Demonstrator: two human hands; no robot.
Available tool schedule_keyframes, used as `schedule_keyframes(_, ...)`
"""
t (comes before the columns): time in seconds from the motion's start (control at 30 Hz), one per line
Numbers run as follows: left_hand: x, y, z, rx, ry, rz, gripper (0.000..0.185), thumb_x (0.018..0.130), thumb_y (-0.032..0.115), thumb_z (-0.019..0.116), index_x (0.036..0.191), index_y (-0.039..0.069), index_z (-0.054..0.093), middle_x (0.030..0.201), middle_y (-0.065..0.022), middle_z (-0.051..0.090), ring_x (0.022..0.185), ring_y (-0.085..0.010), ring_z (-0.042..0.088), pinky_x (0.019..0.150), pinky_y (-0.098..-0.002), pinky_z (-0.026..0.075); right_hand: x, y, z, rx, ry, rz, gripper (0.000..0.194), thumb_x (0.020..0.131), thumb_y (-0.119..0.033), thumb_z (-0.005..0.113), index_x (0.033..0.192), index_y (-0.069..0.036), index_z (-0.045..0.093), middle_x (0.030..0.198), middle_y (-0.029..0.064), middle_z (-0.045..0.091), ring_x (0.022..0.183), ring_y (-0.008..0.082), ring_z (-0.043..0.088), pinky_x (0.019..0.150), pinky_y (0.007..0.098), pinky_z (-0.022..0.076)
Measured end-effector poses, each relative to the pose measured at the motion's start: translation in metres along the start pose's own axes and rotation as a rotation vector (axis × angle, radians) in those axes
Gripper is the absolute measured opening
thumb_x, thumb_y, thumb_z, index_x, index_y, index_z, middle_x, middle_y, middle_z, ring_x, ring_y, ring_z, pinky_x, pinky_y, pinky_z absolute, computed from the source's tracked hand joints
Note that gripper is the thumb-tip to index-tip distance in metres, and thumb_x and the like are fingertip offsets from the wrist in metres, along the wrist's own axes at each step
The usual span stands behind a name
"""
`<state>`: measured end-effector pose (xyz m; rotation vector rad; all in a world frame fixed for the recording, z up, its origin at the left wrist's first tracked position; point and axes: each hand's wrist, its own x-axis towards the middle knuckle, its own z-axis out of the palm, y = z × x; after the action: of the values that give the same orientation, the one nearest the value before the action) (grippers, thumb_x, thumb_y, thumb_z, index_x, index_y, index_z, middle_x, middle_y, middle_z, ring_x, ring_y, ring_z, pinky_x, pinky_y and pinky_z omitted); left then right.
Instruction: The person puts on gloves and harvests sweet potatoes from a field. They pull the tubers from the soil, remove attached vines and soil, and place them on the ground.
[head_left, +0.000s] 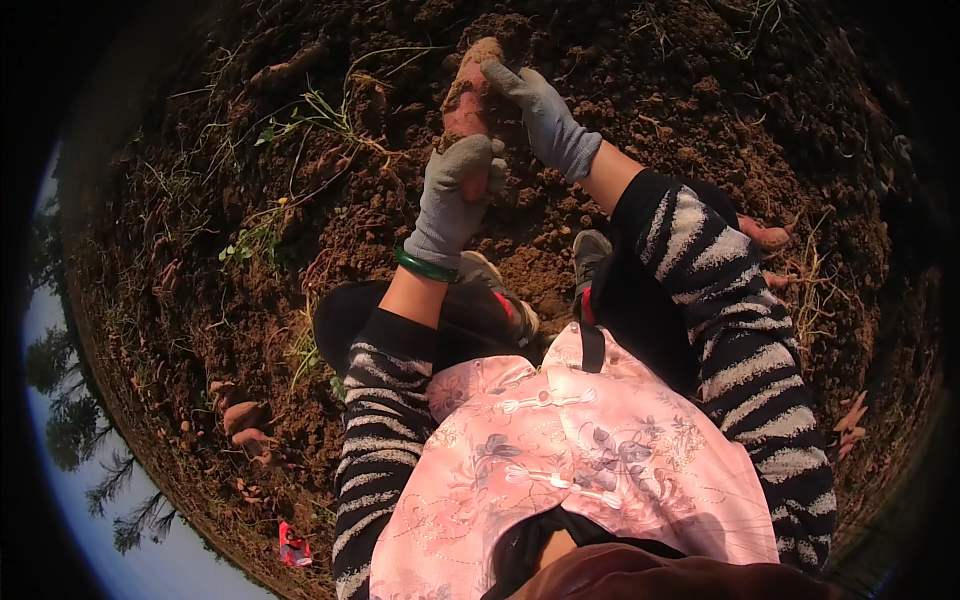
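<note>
A large reddish sweet potato (469, 101) with soil stuck to its skin is held over the dug ground. My left hand (456, 191), in a grey work glove with a green bangle (426, 265) at the wrist, grips its lower end. At the upper end my right hand (544, 112), gloved alike, has its thumb or a finger against the sweet potato's side. The rest of the right glove's fingers are partly hidden. Both forearms wear black-and-white striped sleeves (750, 330).
Sweet potatoes (244, 418) lie in a pile at the left, more (765, 231) beside my right knee, others (850, 424) farther right. Green vines (330, 112) cross the loose brown soil (352, 217). A red packet (293, 545) lies lower left. My shoes (491, 277) stand below my hands.
</note>
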<state>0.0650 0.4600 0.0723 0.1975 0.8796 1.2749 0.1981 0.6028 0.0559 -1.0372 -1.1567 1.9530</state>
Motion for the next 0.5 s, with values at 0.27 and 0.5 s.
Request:
schedule_keyframes(0.27,-0.007,-0.004,0.014,-0.560,-0.319,-0.192,0.046,0.094,0.031,0.069,0.126,0.003,0.052,0.103,-0.0066,0.059,0.075,-0.0110,0.055,0.065,-0.0247,0.046,-0.019,-0.005,0.013,-0.584,0.178,-0.258,0.087,0.081,-0.068,0.074,0.119,0.007,0.053,0.105,0.0234,0.067,0.096,0.0323,0.069,0.081,0.0453,0.0551)
schedule_keyframes(0.5,-0.010,-0.004,0.027,-0.665,-0.425,-0.180,0.042,0.096,0.033,0.067,0.118,0.000,0.053,0.095,-0.0061,0.056,0.067,-0.0079,0.053,0.059,-0.0205,0.048,-0.029,-0.018,0.015,-0.574,0.205,-0.448,0.082,0.084,-0.069,0.070,0.114,0.006,0.055,0.093,0.0238,0.067,0.088,0.0326,0.069,0.074,0.0460,0.0544)
